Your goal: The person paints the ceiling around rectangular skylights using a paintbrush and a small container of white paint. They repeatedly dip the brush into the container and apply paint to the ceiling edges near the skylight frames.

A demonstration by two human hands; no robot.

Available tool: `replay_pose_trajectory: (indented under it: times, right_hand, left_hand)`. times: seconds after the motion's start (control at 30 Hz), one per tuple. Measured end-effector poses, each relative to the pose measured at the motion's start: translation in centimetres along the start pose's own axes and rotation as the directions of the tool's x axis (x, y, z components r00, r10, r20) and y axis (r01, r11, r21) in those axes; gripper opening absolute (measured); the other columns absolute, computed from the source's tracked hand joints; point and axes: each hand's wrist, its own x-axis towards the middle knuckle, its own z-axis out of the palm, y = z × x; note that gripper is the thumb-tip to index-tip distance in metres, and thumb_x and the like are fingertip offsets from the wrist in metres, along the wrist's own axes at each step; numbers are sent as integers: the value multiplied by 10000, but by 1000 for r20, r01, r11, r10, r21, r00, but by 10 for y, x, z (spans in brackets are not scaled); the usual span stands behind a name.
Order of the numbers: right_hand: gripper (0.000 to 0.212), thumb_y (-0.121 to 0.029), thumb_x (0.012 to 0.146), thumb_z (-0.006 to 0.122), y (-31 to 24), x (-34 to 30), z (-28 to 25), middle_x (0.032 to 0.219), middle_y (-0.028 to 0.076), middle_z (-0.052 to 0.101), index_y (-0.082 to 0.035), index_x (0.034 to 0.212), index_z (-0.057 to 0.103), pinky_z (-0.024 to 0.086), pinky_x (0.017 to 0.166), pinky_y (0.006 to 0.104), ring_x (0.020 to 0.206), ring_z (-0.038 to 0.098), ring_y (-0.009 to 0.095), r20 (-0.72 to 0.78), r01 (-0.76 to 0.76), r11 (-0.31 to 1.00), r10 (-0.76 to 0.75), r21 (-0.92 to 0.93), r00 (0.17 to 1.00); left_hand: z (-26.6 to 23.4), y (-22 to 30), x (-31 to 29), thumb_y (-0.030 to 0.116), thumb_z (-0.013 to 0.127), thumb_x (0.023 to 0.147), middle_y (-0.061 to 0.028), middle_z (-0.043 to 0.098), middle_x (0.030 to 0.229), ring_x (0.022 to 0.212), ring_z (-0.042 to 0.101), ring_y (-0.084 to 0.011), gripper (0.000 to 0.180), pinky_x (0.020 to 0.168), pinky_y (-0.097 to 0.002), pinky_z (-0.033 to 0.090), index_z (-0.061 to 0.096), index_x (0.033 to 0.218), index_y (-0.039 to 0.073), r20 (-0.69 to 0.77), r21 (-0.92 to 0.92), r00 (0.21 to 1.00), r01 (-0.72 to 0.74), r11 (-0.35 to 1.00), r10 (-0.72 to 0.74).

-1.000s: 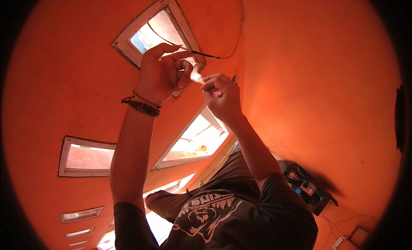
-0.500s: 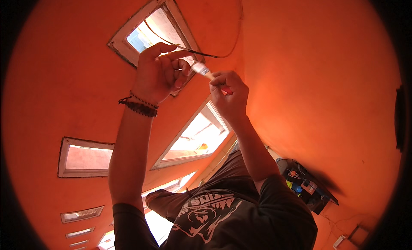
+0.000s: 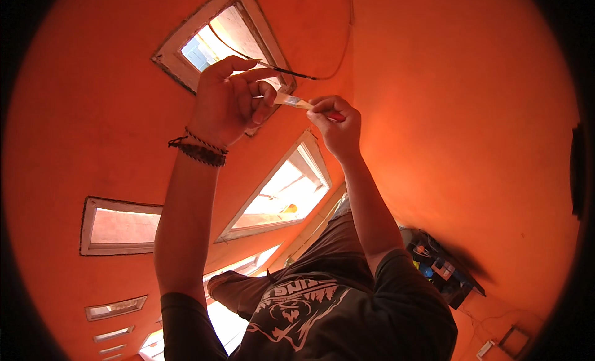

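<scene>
My right hand [image 3: 336,125] is closed around the handle of a small flat paintbrush [image 3: 302,103], which has a pale wooden and red handle and a metal band. Its bristles point left and reach the curled lower fingers of my left hand [image 3: 232,103]; whether they touch is hard to tell. At the upper fingertips of that hand runs a thin dark cable [image 3: 296,73], with a thicker black stretch just to the right. The fingers are bent in around it, though the exact grip is partly hidden. A dark braided bracelet [image 3: 201,153] circles my left wrist.
Orange walls [image 3: 458,113] meet in a corner beside the cable. Behind my left hand is a framed window [image 3: 180,54]; a larger window [image 3: 282,193] and several smaller openings sit lower. A dark wall shelf [image 3: 443,268] with assorted items hangs at the lower right.
My right hand has shifted slightly right and the brush now lies flatter, its bristles no longer blurred. My left hand keeps its place by the cable. The whole view has shifted a little.
</scene>
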Motion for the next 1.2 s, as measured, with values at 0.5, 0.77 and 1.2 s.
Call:
replay_pose_trajectory:
  times: [0.5, 0.77, 1.2]
  right_hand:
    - [98, 56, 799, 706, -10, 7, -11, 983, 69, 687, -7, 833, 639, 520, 747, 244, 824, 634, 94, -48, -4, 1000, 5, 12, 999]
    - [110, 57, 787, 690, -6, 3, 0, 929, 91, 680, -29, 838, 643, 575, 781, 285, 886, 701, 188, -75, 142, 987, -147, -72, 986]
    - [124, 22, 769, 697, -14, -6, 12, 876, 77, 643, -61, 847, 649, 549, 679, 292, 763, 665, 177, -67, 323, 931, -338, -171, 939]
  left_hand:
    - [3, 4, 0, 389, 487, 873, -95, 587, 673, 487, 482, -178, 609, 456, -276, 349, 536, 1247, -89, 21, -11, 1000, -14, 1000, 14]
    - [7, 4, 3, 394, 489, 874, -106, 593, 676, 482, 479, -186, 612, 456, -279, 357, 538, 1229, -101, 12, -12, 1000, -9, 1000, 9]
    - [-7, 3, 12, 389, 476, 858, -124, 596, 630, 462, 487, -221, 477, 449, -308, 334, 652, 997, -32, 57, -48, 998, 19, 999, -16]
